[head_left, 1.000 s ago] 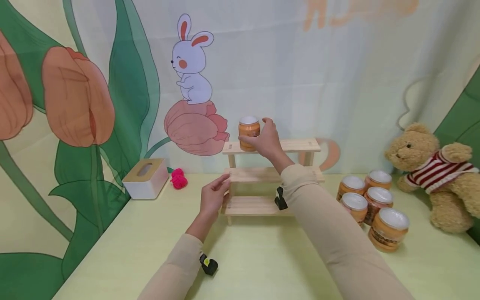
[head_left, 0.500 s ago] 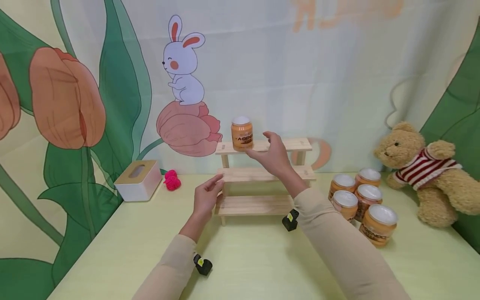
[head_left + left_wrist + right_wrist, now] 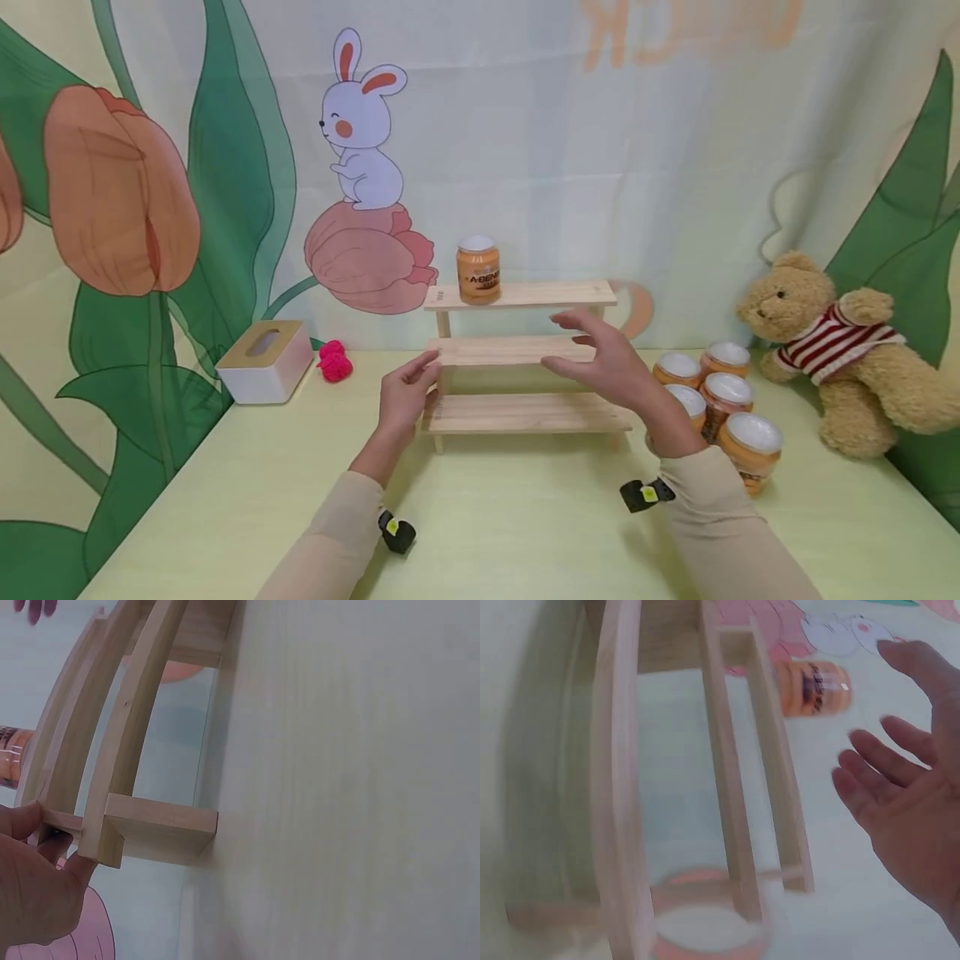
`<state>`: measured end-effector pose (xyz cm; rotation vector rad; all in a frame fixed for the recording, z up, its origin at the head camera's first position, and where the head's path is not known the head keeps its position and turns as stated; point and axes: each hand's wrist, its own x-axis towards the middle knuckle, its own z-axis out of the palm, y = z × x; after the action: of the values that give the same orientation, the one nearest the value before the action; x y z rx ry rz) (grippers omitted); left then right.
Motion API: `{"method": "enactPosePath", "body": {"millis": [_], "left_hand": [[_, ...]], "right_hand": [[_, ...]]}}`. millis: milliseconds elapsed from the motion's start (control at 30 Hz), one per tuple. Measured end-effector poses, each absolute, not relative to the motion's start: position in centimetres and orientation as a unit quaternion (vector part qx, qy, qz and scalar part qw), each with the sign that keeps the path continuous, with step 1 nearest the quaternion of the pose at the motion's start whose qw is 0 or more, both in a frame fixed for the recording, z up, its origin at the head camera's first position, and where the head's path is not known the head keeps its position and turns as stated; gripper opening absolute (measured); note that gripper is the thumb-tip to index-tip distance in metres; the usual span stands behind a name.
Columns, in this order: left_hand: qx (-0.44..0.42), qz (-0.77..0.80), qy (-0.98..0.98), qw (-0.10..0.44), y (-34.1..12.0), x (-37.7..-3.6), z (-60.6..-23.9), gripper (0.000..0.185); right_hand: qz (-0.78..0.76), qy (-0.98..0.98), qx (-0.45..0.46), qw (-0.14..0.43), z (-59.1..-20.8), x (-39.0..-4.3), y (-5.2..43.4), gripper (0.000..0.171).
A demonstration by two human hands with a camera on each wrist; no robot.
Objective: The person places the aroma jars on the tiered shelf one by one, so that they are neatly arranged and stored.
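A three-tier wooden display shelf (image 3: 528, 407) stands on the table against the wall. On the left part of its top tier sits an orange jar with a white lid (image 3: 478, 271), upright, its dark-lettered label facing forward. My left hand (image 3: 405, 392) is at the shelf's left end; in the left wrist view its thumb and fingers (image 3: 71, 870) pinch the side of the frame. My right hand (image 3: 603, 362) hovers in front of the shelf's right side, holding nothing, thumb and fingers spread apart. The right wrist view has that hand (image 3: 911, 772) away from the jar (image 3: 815, 688).
Several more orange jars (image 3: 752, 442) with white lids cluster on the table at right, beside my right forearm. Behind them leans a teddy bear (image 3: 832, 350) in a striped shirt. At left are a tissue box (image 3: 266, 362) and a pink yarn bundle (image 3: 334, 362).
My right hand has let go of the jar on the top tier and drawn back right and down. The left hand has stayed at the shelf's left end. The view has shifted slightly.
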<state>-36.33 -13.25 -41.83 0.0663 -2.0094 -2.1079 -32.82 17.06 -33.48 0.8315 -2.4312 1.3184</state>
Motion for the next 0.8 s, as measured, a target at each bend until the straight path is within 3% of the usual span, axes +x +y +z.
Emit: {"method": "enactPosePath", "body": {"millis": [200, 800], "left_hand": [[0.024, -0.717, -0.688, 0.111, -13.3, -36.1, -41.5, 0.031], [0.038, -0.709, -0.697, 0.103, -13.3, -36.1, -41.6, 0.03]], "right_hand": [[0.45, -0.85, 0.25, 0.109, -33.0, -31.6, 22.2, 0.056], [0.393, -0.903, 0.123, 0.12, -34.4, -29.1, 34.0, 0.064]]}}
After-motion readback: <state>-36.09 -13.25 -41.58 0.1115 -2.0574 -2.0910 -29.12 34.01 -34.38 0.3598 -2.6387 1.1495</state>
